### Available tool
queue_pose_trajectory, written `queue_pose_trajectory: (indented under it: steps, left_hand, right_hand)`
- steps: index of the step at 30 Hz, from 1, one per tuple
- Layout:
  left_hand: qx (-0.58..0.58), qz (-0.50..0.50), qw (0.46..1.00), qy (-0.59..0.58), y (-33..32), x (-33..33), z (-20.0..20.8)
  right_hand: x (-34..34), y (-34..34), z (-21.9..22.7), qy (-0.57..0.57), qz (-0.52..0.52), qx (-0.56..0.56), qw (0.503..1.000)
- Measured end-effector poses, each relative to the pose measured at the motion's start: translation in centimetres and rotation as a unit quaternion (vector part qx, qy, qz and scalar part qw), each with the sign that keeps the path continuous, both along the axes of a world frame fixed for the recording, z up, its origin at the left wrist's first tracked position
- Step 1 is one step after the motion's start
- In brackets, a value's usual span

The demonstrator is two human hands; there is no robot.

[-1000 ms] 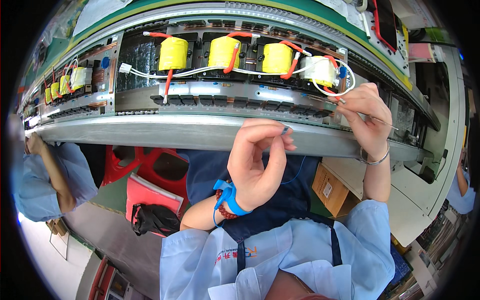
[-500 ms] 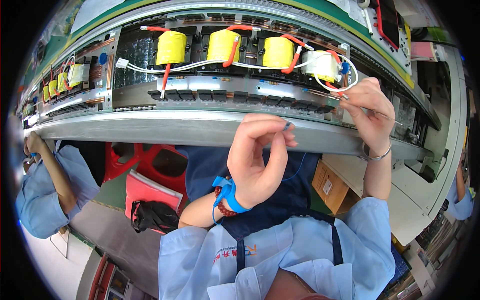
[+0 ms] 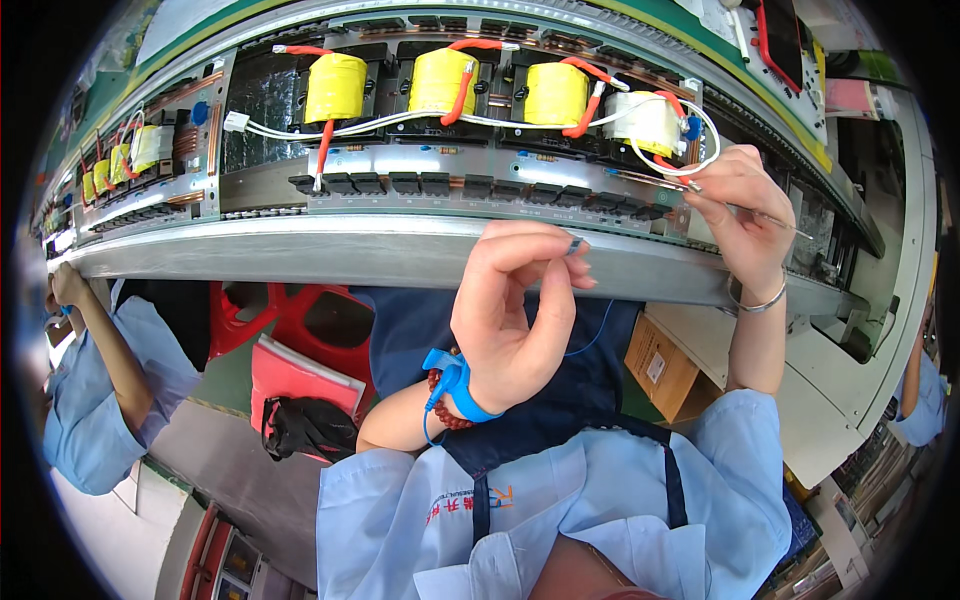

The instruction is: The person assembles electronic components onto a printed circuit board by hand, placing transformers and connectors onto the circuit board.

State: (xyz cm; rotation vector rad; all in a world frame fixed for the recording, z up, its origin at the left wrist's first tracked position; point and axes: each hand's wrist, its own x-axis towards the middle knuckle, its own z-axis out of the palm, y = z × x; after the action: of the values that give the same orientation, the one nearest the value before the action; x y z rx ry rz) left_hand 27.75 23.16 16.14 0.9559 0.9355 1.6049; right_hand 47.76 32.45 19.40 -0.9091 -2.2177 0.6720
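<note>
My left hand (image 3: 520, 315) hovers in front of the metal rail, its thumb and fingertips pinched on a small dark part (image 3: 574, 246). A blue wrist strap and a beaded bracelet circle that wrist. In my right hand (image 3: 748, 215), over the right end of the circuit board (image 3: 470, 205), are metal tweezers (image 3: 655, 180). Their tips point left above the board's near side; whether they grip anything I cannot tell. Yellow-wrapped transformers (image 3: 336, 88) with red leads and one white-wrapped transformer (image 3: 640, 120) sit on the board. A white cable (image 3: 375, 128) runs across them and loops near my right fingers.
The metal rail (image 3: 400, 258) borders the near side of the line. Another board with transformers (image 3: 125, 165) lies at far left, near another person's arm (image 3: 110, 340). A red stool (image 3: 290, 330) and a cardboard box (image 3: 665, 365) are below the rail. A red-edged device (image 3: 780, 45) lies at back right.
The board and its transformers have shifted slightly left. My right hand with the tweezers has moved a little to the right, while my left hand has hardly moved.
</note>
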Motion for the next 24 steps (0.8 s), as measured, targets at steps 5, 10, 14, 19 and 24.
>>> queue_pose_trajectory:
  steps: [5,10,14,19,24]
  left_hand:
    - [0.003,-0.001,1.0,0.003,-0.1,0.0,-0.1]
    - [0.004,-0.001,1.0,0.0,-0.2,0.1,-0.2]
    - [0.016,-0.018,0.998,0.055,-0.1,-0.2,0.1]
    - [0.011,-0.019,0.998,0.057,0.1,-0.3,0.1]
    - [0.003,-0.006,1.0,0.003,0.1,-0.1,0.1]
  right_hand:
    - [0.1,-0.1,0.1,-0.008,0.007,0.013,1.0]
    - [0.3,-0.1,0.0,-0.021,0.024,0.018,0.999]
    - [0.2,-0.1,0.5,-0.043,0.041,0.041,0.997]
    - [-0.4,-0.1,0.5,-0.071,0.03,0.056,0.995]
    - [-0.1,-0.5,1.4,-0.059,0.006,0.05,0.997]
